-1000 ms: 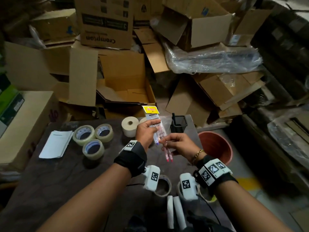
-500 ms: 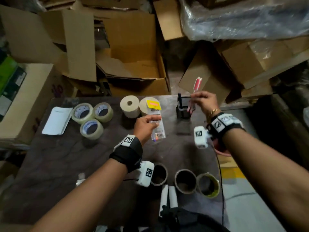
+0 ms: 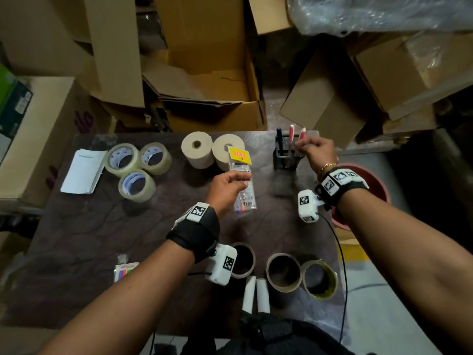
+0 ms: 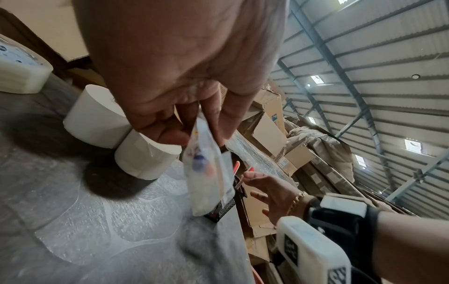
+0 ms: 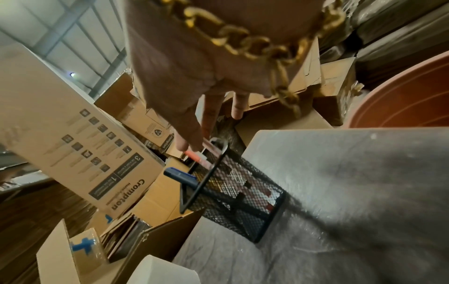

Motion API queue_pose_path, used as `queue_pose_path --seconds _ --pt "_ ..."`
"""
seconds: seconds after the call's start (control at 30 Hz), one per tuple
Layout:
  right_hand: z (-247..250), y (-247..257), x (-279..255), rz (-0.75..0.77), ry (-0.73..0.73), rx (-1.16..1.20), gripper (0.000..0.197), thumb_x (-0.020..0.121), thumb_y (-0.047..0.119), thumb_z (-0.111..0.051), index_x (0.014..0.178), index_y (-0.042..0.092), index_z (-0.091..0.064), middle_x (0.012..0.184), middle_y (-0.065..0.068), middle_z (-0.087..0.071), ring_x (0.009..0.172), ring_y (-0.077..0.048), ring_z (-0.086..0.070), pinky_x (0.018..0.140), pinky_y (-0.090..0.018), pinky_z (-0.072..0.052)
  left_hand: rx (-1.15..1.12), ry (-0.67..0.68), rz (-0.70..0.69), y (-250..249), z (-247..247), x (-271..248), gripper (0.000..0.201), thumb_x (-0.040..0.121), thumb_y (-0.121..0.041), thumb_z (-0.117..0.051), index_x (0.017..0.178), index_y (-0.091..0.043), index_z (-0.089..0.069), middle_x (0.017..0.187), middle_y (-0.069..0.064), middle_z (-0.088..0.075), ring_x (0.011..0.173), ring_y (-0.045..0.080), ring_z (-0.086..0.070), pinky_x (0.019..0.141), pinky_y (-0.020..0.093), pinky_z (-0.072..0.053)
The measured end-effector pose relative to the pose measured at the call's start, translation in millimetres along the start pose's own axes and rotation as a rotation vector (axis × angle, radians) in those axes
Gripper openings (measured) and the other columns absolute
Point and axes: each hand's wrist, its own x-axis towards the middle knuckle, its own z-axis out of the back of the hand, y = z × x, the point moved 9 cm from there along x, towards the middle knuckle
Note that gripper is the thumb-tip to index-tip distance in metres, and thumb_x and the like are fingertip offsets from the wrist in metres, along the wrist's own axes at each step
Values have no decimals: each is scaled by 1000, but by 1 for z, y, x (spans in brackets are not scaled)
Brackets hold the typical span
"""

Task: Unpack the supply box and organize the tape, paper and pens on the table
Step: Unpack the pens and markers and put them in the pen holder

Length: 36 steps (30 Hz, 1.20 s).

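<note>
My left hand (image 3: 242,179) pinches a clear pen packet (image 3: 243,185) with a yellow header above the table's middle; in the left wrist view the packet (image 4: 209,173) hangs from thumb and fingers (image 4: 218,123). My right hand (image 3: 300,146) is at the black mesh pen holder (image 3: 288,160) at the table's far right. Thumb and forefinger pinch a red pen (image 3: 302,133) that stands in the holder (image 5: 233,196). A second red pen (image 3: 291,134) and a blue pen (image 3: 279,139) stand beside it. In the right wrist view the other fingers (image 5: 239,107) are spread.
Three clear tape rolls (image 3: 138,165) and a white paper stack (image 3: 83,171) lie far left. Two paper rolls (image 3: 197,149) stand behind the packet. Brown tape rolls (image 3: 282,271), white tubes (image 3: 256,293) and a coloured pack (image 3: 124,271) lie near me. An open carton (image 3: 212,80) and a red bucket (image 3: 371,185) flank the table.
My right hand drew two red pens from the packet, carried them right to the mesh holder and lowered them in. My left hand kept the packet and moved little.
</note>
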Motion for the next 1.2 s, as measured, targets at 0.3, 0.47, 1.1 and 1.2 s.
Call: queue_pose_path --seconds 0.3,0.47,1.1,1.2 --pt "3 92 -109 214 147 300 14 86 -3 -62 90 10 -67 91 -8 -69 85 -18 -63 78 -31 -51 -121 -16 -99 -63 -4 -7 30 85 14 -56 111 2 -66 109 12 -64 96 26 -62 86 44 -56" --pt "-44 139 -160 390 350 259 17 84 2 -68 89 17 -68 92 -10 -73 81 -17 -69 65 -18 -50 -173 -34 -185 -102 2 -20 28 84 12 -58 97 -9 -70 111 13 -67 91 27 -66 73 38 -59" --pt "-61 160 -201 122 388 560 10 86 8 -69 90 13 -61 86 -7 -74 72 -15 -70 54 -25 -55 -371 -120 -286 -129 48 -65 21 90 4 -57 105 -5 -67 113 14 -67 90 21 -69 65 30 -60" --pt "-58 154 -208 130 387 549 19 85 7 -70 102 2 -64 89 -11 -74 69 -14 -68 52 -22 -55 -415 -173 -296 -136 61 -68 24 88 9 -56 106 -2 -67 110 13 -66 91 24 -68 59 26 -59"
